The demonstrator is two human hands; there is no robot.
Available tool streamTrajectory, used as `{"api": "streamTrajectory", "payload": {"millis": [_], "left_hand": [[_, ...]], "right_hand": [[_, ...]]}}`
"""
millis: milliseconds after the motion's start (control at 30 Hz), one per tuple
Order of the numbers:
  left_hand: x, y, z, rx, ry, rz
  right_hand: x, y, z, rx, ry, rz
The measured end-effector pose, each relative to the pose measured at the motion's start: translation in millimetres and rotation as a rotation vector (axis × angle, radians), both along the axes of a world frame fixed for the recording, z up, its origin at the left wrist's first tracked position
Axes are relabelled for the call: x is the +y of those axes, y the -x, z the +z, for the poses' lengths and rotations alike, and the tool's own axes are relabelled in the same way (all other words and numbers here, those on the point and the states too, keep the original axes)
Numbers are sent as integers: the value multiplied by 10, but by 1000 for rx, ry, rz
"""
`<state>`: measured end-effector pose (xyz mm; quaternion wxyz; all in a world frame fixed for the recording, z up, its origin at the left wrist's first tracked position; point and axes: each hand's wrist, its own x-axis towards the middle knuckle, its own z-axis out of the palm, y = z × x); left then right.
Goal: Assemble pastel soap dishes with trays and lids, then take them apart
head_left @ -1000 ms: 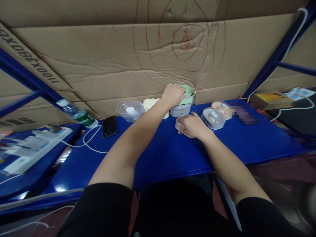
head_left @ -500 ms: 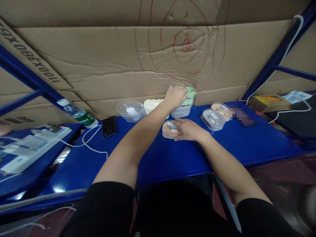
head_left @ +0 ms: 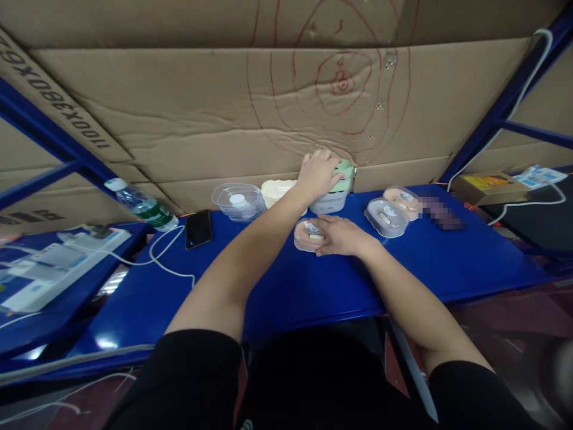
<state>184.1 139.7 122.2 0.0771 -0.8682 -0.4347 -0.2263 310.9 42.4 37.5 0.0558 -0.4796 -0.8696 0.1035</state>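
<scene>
My left hand (head_left: 319, 173) reaches to the back of the blue table (head_left: 286, 280) and curls over the green top piece of a stack of small trays (head_left: 333, 194) against the cardboard wall. My right hand (head_left: 341, 235) lies on the table just in front of that stack, its fingers resting on the right side of a pink lidded case (head_left: 308, 234) with small parts inside.
Two more lidded cases (head_left: 387, 216) lie to the right. A clear round container (head_left: 237, 202) and a cream tray (head_left: 276, 190) stand left of the stack. A black phone (head_left: 198, 228), a water bottle (head_left: 142, 206) and white cables (head_left: 156, 260) lie at the left.
My right hand has slid the pink case leftwards to a spot in front of the stack. My left hand has stayed on the stack's green top piece.
</scene>
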Motion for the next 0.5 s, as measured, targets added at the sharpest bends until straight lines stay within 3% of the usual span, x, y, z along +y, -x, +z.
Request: {"api": "streamTrajectory", "payload": {"millis": [100, 233, 300, 400, 500], "left_hand": [[-239, 223, -144, -208, -50, -72], [-608, 768, -652, -325, 11, -207], [-730, 1065, -973, -348, 116, -234], [-788, 1397, -1376, -433, 301, -148], [-742, 1535, -1569, -538, 552, -194]], "right_hand": [[-12, 12, 15, 8, -10, 8], [-15, 44, -7, 75, -61, 38], [3, 60, -44, 119, -79, 43], [57, 83, -129, 202, -88, 91], [124, 95, -226, 306, -102, 178]]}}
